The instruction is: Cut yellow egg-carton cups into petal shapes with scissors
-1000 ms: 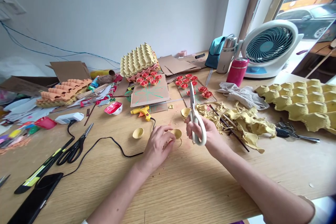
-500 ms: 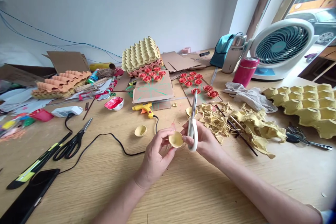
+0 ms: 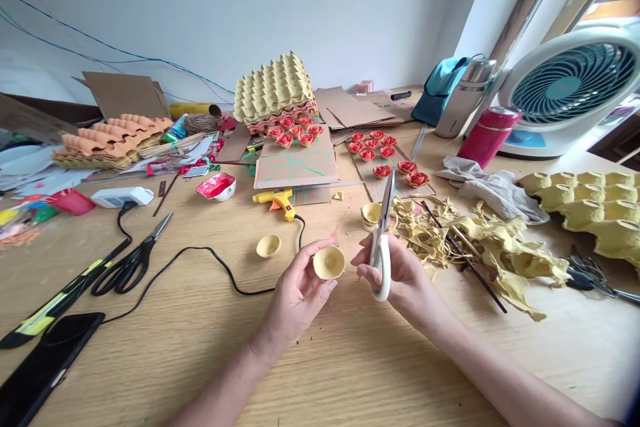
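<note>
A yellow pulp cup (image 3: 329, 263) is pinched in the left hand (image 3: 301, 290), above the tabletop (image 3: 350, 373), its mouth tilted into view, presumably to leave the rim exposed. White-handled scissors (image 3: 385, 215) are grasped in the right hand (image 3: 404, 275), blades pointed forward, apparently to spare the cup. Yellow scraps (image 3: 421, 235) are heaped beyond the right hand.

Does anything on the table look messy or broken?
Yes, the yellow scraps right of the white scissors lie in a torn, messy heap. The stacked egg trays at the back also look tilted instead of flat.
</note>
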The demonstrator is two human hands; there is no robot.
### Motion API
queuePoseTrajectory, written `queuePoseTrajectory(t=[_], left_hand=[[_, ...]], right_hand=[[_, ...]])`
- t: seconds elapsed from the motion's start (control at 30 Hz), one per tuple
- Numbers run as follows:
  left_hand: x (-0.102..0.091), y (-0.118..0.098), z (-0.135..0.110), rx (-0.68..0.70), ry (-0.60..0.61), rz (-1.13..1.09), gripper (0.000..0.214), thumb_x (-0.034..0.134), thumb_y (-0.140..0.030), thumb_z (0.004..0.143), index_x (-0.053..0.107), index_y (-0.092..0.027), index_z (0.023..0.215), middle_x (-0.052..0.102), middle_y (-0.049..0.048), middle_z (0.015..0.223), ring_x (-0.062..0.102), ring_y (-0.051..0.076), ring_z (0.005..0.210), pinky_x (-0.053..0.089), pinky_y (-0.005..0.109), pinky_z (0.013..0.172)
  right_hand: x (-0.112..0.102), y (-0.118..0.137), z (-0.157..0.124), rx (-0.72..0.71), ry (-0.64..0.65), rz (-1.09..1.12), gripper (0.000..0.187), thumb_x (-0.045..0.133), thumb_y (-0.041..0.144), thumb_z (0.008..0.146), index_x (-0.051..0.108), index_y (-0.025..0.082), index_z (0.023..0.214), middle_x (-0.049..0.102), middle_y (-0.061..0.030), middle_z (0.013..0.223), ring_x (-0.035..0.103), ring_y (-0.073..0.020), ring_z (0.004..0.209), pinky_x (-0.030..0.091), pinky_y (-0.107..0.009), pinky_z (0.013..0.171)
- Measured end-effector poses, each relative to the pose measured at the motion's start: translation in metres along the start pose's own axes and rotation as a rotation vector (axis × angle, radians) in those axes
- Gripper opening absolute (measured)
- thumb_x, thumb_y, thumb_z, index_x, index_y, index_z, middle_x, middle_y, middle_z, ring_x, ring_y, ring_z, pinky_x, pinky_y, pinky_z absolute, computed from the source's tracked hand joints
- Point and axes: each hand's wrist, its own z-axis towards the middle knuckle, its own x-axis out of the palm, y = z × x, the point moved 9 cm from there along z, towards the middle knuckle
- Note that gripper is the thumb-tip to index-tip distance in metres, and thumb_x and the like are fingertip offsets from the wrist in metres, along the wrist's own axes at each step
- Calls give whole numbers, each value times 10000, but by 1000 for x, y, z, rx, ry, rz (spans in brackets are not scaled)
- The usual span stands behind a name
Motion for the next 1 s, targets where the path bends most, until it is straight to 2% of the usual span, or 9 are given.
queuePoseTrajectory(t=[0.13,0.23,0.3,0.4,0.57,0.73,0.9,1.0], left_hand=[[-7,-1,-1,-31,-36,-27,459,693,-195,843,543,-231,1275,595,90,1271,580,196,1141,476,305,978],[-10,5,0,-123,-41,-127,444,737,-249,820,578,-216,1233,632,46,1029,598,141,910,493,229,777],[-9,7,0,-167,-7,-233,427,736,-335,826,602,-193,1206,593,8,825,537,103,714,446,205,628],[-6,10,1,-210,28,-363,429,721,-459,820,651,-148,1107,502,-25,656,435,87,601,383,209,558],[-6,21,-1,-306,8,-425,490,711,-565,784,666,-130,1004,501,-24,612,416,84,563,353,217,539],[-13,23,-3,-319,-67,-408,515,713,-622,743,643,-128,867,586,13,675,436,80,542,343,223,520],[-12,19,-3,-287,-65,-394,515,717,-626,735,632,-127,835,595,18,678,451,80,547,351,221,521],[-15,13,-1,-213,-72,-298,444,733,-553,762,610,-139,862,570,-3,666,479,92,572,398,225,549]], right_hand=[[4,8,-3,6,51,-131,239,675,391,879,561,224,1007,614,-10,862,542,-168,778,446,-302,726],[6,10,-5,36,102,-207,236,631,430,895,554,219,970,540,8,807,478,-154,717,410,-283,658],[8,7,-7,74,150,-229,223,599,428,903,537,219,950,523,11,798,462,-152,709,396,-276,640],[11,3,-9,121,230,-281,192,563,404,909,511,219,901,521,11,800,464,-157,735,394,-274,658],[22,5,-12,131,365,-458,184,556,382,897,500,207,874,529,8,805,480,-161,742,381,-274,668],[34,10,-18,53,463,-664,211,615,374,877,498,201,850,543,11,780,476,-155,699,367,-277,658],[38,14,-19,-62,455,-766,212,639,339,866,472,213,830,563,3,797,484,-164,709,386,-291,684],[36,18,-18,-94,429,-775,184,627,333,866,487,216,843,580,-6,799,500,-172,703,398,-296,673]])
